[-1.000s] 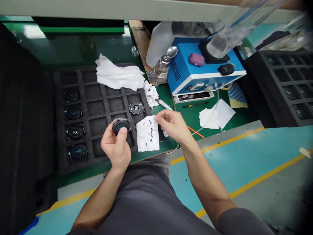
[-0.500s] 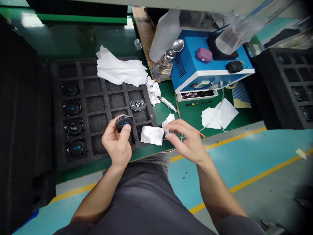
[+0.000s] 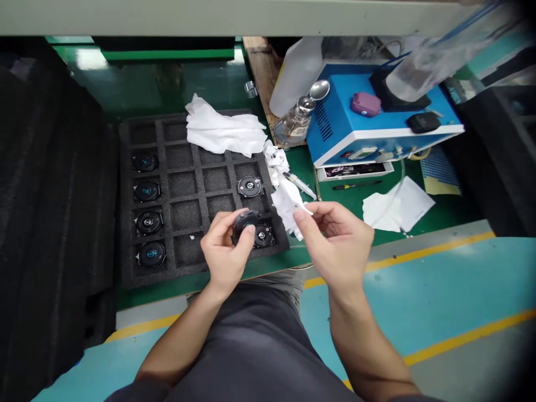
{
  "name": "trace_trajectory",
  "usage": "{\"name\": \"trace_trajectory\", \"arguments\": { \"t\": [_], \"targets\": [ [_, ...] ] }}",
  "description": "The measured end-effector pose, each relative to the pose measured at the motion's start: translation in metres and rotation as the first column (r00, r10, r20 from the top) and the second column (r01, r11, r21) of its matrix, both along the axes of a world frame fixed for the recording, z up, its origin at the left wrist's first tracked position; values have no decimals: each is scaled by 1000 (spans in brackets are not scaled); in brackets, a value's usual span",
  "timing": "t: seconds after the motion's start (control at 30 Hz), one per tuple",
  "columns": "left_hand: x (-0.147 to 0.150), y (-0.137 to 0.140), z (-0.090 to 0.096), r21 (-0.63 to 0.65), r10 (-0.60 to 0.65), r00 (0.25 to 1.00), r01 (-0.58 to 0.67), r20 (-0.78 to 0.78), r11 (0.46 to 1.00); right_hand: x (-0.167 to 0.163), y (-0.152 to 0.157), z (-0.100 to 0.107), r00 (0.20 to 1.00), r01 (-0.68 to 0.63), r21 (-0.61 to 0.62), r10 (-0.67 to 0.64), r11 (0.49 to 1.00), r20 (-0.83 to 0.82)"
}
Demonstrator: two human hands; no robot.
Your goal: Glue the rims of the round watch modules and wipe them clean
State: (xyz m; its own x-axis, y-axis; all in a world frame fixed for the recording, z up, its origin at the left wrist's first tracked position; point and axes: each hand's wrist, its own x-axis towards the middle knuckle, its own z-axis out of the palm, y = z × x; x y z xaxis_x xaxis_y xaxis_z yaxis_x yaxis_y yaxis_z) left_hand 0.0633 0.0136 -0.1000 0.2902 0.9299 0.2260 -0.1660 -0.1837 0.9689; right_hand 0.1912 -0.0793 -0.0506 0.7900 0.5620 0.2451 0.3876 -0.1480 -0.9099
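Observation:
My left hand (image 3: 224,254) is closed around a round black smartwatch body (image 3: 243,223), thumb across its face, above the lower right part of a black foam tray (image 3: 164,195). A white tissue (image 3: 287,202) hangs between the thumb and fingers of my right hand (image 3: 339,240), just off the tray's right edge. Beneath and beside the held watch, another watch body (image 3: 264,236) lies in a tray cell, partly covered by my left hand. One more watch body (image 3: 250,186) sits in the cell behind it. Several others, among them one watch body (image 3: 147,191), fill the left column.
A folded white cloth (image 3: 224,133) lies over the tray's back. Crumpled tissue (image 3: 276,159) and a syringe (image 3: 299,184) are to its right. Behind stand a glass pump bottle (image 3: 293,125), a white bottle (image 3: 297,72) and a blue machine (image 3: 343,123). Stacked black foam (image 3: 54,212) borders the left.
My right hand has lifted the tissue off the tray's lower right corner, uncovering a watch body there. My left hand still holds its watch, now nearer that corner. The camera view has shifted.

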Motion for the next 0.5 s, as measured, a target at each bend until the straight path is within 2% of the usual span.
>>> {"name": "trace_trajectory", "arguments": {
  "t": [0.03,0.1,0.17,0.23,0.27,0.37,0.5],
  "targets": [
    [0,0,2,1,-3,1000,3,-22,1000,-6,5,2,997,-19,6,18,1000,73],
    [-1,0,4,4,-7,999,7,-51,1000,-16,13,6,962,-145,-3,142,989,232],
    [-2,0,7,5,-17,998,17,-60,1000,-21,20,8,870,-348,-27,334,937,364],
    [-3,0,9,8,-30,997,30,-67,1000,-20,25,7,782,-485,-45,456,873,425],
    [-3,0,9,11,-34,997,35,-76,999,-18,27,5,766,-502,-49,470,864,439],
    [-3,-1,11,23,-48,992,51,-117,998,-5,30,0,739,-456,-104,441,884,510],
    [-2,-1,10,25,-79,988,83,-131,996,13,28,-5,573,-490,-210,494,846,653]
  ]
}}
